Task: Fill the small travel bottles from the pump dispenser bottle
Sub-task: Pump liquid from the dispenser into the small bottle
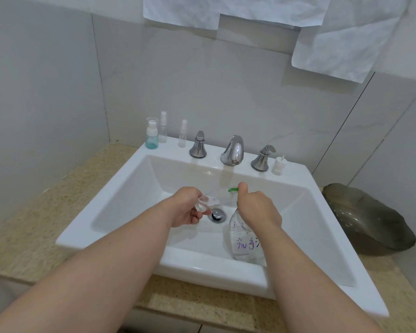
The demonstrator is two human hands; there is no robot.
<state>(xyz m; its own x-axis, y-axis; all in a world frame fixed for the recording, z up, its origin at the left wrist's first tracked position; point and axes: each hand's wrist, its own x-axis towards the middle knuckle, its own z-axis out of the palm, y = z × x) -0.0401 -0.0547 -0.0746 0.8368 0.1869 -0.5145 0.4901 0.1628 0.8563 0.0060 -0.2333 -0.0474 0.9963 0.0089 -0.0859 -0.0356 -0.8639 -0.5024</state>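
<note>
The person is filling over the sink (135, 183), and this step is likely going best with the green nozzle (233, 189) staying right above the mouth of the small travel bottle (207, 203) and the pump being pressed slowly, so nothing is running to the drain (217, 215). The left hand (187, 207) is pinching that clear, tilted bottle at the drain's 10 o'clock. The right hand (257, 207), at 3 o'clock, is wrapping the neck of the pump dispenser bottle (243, 243), thumb resting on the pump head; the dispenser is standing in the basin at 5 o'clock.
</note>
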